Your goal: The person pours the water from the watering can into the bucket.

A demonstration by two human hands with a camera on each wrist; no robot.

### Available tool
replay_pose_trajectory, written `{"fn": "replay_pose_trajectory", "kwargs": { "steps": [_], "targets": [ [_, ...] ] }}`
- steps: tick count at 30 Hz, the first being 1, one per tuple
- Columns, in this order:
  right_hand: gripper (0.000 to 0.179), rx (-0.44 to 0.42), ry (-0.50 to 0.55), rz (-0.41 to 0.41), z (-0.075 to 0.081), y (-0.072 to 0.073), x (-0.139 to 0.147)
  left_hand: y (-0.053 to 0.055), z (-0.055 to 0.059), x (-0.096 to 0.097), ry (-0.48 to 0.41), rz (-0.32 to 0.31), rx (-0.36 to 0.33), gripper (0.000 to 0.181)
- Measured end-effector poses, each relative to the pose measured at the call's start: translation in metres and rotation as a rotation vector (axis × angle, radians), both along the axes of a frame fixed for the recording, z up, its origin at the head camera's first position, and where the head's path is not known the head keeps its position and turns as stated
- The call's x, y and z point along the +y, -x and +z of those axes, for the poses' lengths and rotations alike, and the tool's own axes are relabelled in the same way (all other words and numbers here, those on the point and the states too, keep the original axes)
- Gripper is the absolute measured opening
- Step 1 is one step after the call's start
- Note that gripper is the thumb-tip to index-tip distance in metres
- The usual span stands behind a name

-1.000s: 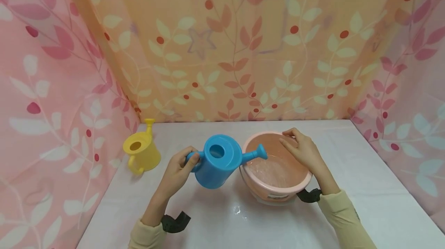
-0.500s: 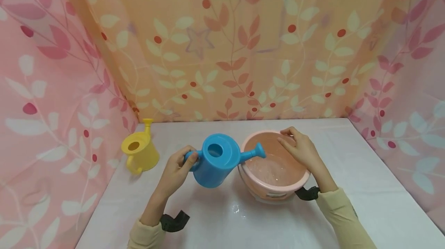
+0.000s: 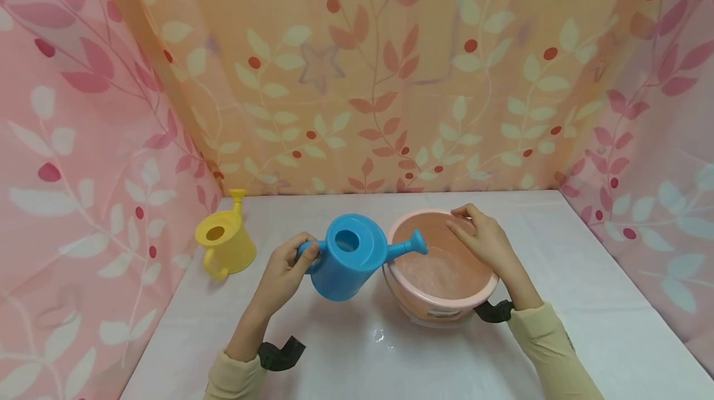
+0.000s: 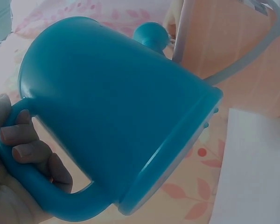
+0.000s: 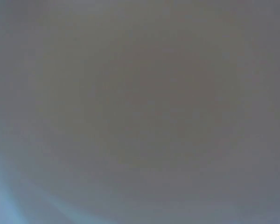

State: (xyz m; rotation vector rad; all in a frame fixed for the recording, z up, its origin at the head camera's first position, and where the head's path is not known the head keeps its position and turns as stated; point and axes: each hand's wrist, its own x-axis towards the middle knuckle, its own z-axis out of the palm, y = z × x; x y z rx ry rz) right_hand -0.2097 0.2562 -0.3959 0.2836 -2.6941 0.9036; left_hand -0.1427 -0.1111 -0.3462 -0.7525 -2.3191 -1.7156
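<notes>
Head view: At your far left hangs a pink cloth with leaves and red dots.
Yellow can: It stands on the white table, near that cloth. Its spout points to the back and its handle to the front.
Left hand: Your fingers are curled tight round the handle of the blue can, with your thumb on top.
Blue can: You have it up off the table, leaning a little to the right. Its spout goes over the left edge of the pink tub. I can't tell if the spout touches that edge.
Wet drops: They shine on the table, in front of the tub and a bit to its left.
Pink tub: It stands on the table, just right of the can. The inside looks wet and shiny.
Right hand: You grip the tub's edge, one bent finger on top and your thumb inside.
Left wrist view: The blue can looks big here, and your fingers hook through its handle.
Right wrist view: It is all grey blur.
</notes>
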Motion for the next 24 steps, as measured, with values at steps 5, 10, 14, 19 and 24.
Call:
{"fn": "replay_pose_trajectory", "kwargs": {
  "steps": [5,10,14,19,24],
  "targets": [
    [0.036,0.001,0.002,-0.002,0.0011,-0.0015,0.0002,-0.0005,0.0007,0.001,0.006,0.003,0.002,0.015],
    [0.037,0.0,0.004,0.005,0.0011,-0.0006,0.0001,-0.0003,0.0015,0.0007,0.009,0.007,0.008,0.014],
    [0.037,0.004,0.004,0.001,0.0019,-0.0014,0.0004,0.0004,0.0017,0.0009,0.008,-0.001,0.01,0.014],
    [0.036,0.0,0.008,-0.008,0.0025,-0.0022,0.0005,0.0006,0.0012,0.0011,0.015,-0.012,0.017,0.015],
    [0.037,-0.016,0.029,0.01,0.0018,-0.0019,-0.0007,0.0003,-0.0004,-0.0002,0.01,-0.008,0.016,0.015]
  ]
}}
